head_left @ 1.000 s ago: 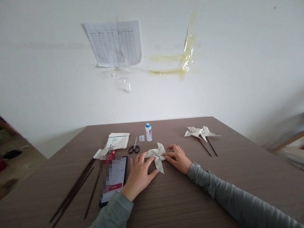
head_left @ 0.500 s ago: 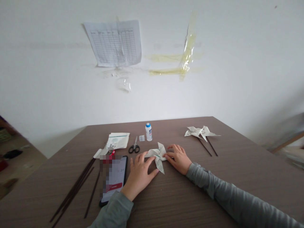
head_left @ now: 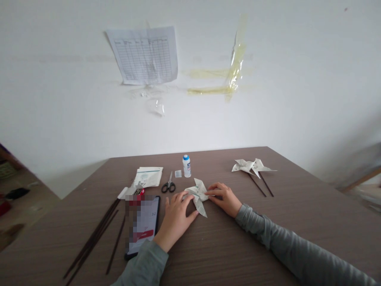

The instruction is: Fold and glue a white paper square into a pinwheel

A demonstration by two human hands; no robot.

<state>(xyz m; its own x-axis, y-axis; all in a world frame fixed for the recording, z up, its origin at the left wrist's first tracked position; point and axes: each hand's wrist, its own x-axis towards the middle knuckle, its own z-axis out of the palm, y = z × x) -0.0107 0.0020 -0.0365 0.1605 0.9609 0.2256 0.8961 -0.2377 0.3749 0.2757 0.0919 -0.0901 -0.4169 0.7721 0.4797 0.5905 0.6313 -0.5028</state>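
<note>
A folded paper pinwheel (head_left: 199, 191) with printed text lies on the table in front of me, its blades pointing outward. My left hand (head_left: 176, 216) holds it from the left, fingertips on the upper left blade and thumb beside the lower one. On the other side, my right hand (head_left: 225, 200) has its fingertips closed on the right blade. The left fingers hide part of the left blade. Just behind the left hand are black-handled scissors (head_left: 168, 186), and a white bottle with a blue cap (head_left: 186, 166) stands upright beyond the pinwheel.
Two finished-looking pinwheels on sticks (head_left: 251, 167) lie at the back right. To the left are a stack of printed paper (head_left: 149, 176), a phone (head_left: 145, 222) and several dark sticks (head_left: 95, 234). A small clear packet (head_left: 178, 173) sits by the bottle.
The pinwheel has turned slightly, its top blade tipping leftward. My right hand has shifted a little with it, while the left hand stays nearly in place.
</note>
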